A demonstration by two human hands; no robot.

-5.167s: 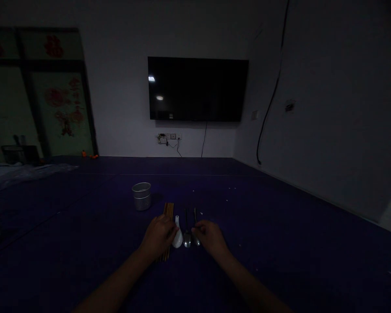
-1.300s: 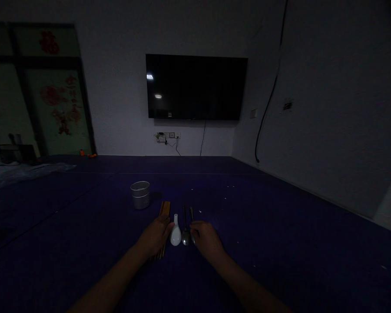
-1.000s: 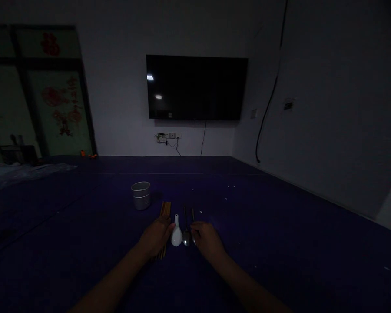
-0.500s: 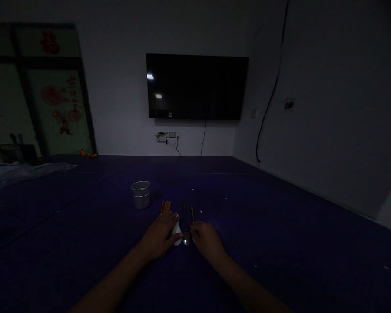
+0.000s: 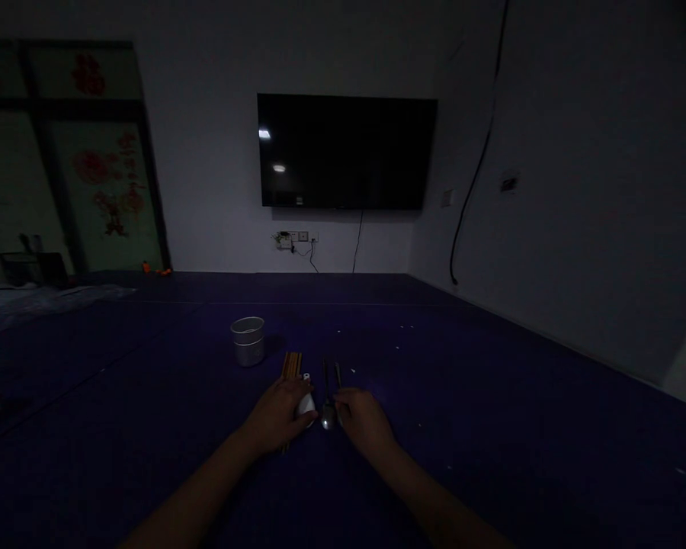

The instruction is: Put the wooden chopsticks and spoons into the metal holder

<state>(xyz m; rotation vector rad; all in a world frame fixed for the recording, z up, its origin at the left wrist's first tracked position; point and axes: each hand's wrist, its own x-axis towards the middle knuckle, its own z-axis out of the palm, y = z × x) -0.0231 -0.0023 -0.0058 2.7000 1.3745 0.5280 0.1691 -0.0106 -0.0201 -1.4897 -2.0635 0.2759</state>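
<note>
My left hand (image 5: 280, 415) is closed over a white spoon (image 5: 307, 408), with the thumb along the bowl and the holed handle end poking out above the fingers. Beneath that hand lies a bundle of wooden chopsticks (image 5: 292, 364), their ends showing above and below it. A metal spoon (image 5: 328, 417) rests between my hands, bowl toward me. Curled fingers of my right hand (image 5: 363, 419) pinch a second metal utensil (image 5: 338, 372); its lower end is mostly hidden, so its kind is unclear. Beyond the chopsticks, to the left, a silver metal cup (image 5: 248, 342) stands upright.
A dark blue surface (image 5: 492, 412) spreads around the utensils, with small white scraps (image 5: 353, 370) on it. Clear plastic wrap (image 5: 57, 301) lies at the far left. A wall-mounted television (image 5: 346, 152) hangs ahead, above sockets and cables. The room is dim.
My left hand has shifted slightly left with the white spoon, and the spoon's holed handle end now shows. My right hand, the metal spoon and the cup stay almost where they were.
</note>
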